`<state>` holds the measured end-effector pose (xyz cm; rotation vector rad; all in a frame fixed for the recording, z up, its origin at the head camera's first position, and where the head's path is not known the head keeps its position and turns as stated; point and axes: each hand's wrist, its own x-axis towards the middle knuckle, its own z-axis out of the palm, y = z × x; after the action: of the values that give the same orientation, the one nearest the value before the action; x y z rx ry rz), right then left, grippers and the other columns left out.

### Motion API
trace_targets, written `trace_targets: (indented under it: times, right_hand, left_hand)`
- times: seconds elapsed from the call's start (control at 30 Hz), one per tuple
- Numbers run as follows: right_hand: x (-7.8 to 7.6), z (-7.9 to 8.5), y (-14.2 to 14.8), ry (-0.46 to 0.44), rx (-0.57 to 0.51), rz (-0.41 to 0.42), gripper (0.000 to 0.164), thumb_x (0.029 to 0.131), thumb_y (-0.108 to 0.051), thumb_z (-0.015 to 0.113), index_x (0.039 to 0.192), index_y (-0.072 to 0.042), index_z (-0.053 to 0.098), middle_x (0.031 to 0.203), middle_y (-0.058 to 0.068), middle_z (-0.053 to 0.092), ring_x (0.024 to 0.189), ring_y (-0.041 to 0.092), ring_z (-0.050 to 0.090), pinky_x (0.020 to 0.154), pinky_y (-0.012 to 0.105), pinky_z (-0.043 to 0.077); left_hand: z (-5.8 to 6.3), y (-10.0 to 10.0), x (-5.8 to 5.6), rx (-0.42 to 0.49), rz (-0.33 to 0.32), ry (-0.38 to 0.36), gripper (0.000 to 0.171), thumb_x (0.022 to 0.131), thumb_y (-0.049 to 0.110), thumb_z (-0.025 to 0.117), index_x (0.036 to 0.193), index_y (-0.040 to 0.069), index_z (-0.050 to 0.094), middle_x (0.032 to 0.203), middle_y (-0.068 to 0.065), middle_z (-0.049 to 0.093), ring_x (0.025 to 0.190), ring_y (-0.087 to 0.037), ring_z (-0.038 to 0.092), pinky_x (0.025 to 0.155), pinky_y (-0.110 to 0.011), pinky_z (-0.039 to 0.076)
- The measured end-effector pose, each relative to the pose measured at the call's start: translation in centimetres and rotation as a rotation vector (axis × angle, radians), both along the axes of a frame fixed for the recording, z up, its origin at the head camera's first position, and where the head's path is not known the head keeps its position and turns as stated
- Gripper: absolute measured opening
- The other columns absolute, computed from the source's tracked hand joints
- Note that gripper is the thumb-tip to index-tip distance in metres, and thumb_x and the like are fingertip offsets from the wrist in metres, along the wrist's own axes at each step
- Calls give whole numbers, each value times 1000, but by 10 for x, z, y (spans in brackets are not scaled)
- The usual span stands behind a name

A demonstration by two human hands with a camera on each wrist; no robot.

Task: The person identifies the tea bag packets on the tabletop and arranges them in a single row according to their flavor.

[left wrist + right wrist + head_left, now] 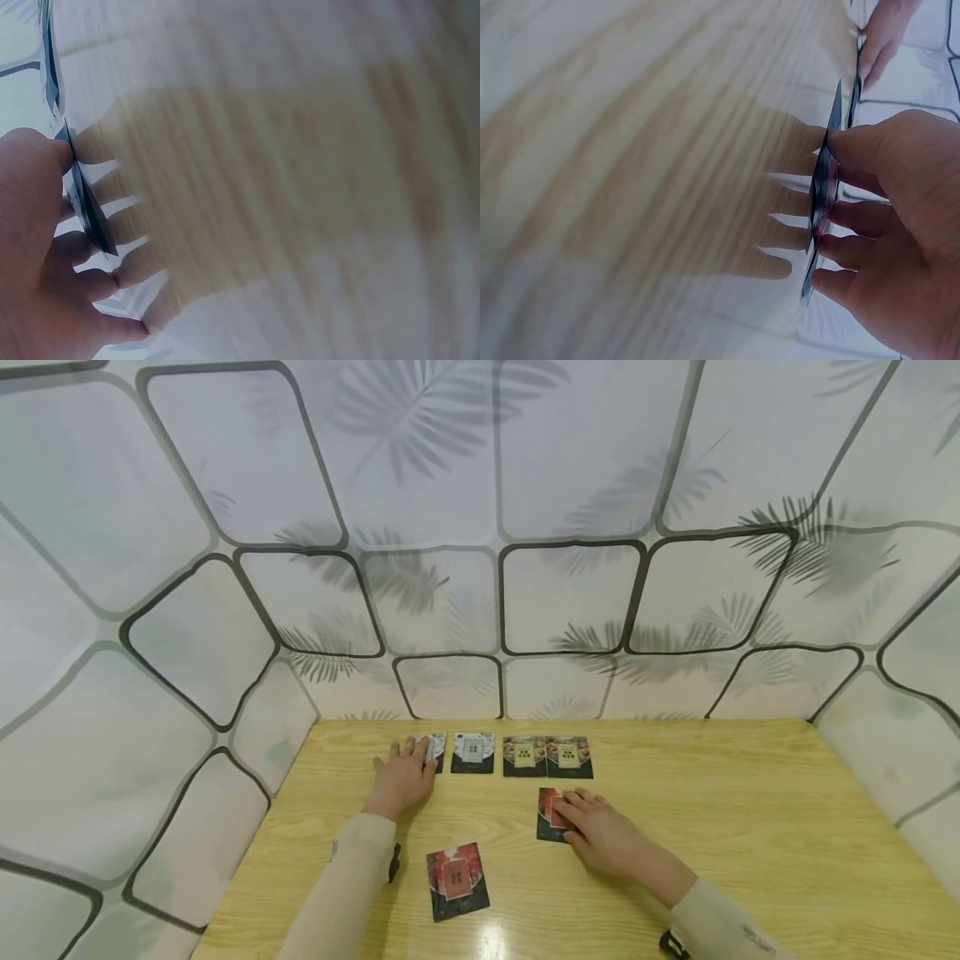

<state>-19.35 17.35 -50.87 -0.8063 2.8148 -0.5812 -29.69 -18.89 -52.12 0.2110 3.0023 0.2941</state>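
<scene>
My left hand [403,781] rests at the back left of the table, its fingers laid over a flat silver-and-black packet [438,745]. Part of that packet is hidden beneath the hand. In the left wrist view the packet [88,214] appears nearly edge-on, against the thumb and fingers. Nearer the middle, my right hand [606,835] touches a flat red-and-black packet [547,810] with extended fingers, covering its right side. The right wrist view shows that packet [823,184] edge-on by the fingertips. A second red-and-black packet [457,881] lies slightly turned between the forearms.
Along the back of the wooden table [712,827], another silver-and-black packet [472,753] lies right of my left hand. Two yellow-and-black packets [524,757] sit side by side farther right. A patterned wall covering [570,602] rises behind the table and along its sides.
</scene>
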Motion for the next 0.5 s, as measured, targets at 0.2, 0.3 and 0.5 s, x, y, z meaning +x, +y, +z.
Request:
trace_targets:
  times: [0.2, 0.3, 0.5]
  right_hand:
    - [-1, 0, 19, 5, 9, -27, 50, 108, -18, 59, 155, -1, 51, 160, 29, 46, 151, 53, 38, 123, 68, 31]
    - [-1, 0, 28, 18, 6, -35, 49, 107, -16, 60, 154, -1, 52, 159, 29, 48, 150, 55, 39, 122, 69, 32]
    - [-1, 0, 44, 29, -8, -68, 47, 105, -11, 60, 151, -2, 56, 156, 28, 51, 147, 57, 41, 118, 70, 36]
  left_hand:
    - [1, 1, -1, -6, 14, 8, 60, 114, 42, 38, 166, 12, 33, 171, -23, 31, 156, -54, 27, 117, -83, 24]
    - [2, 2, -1, -5, 16, 4, 61, 114, 42, 38, 167, 12, 33, 171, -23, 31, 157, -54, 26, 117, -83, 23]
    - [2, 2, 0, 1, 19, 1, 61, 114, 42, 38, 167, 12, 32, 171, -22, 30, 157, -54, 25, 118, -83, 22]
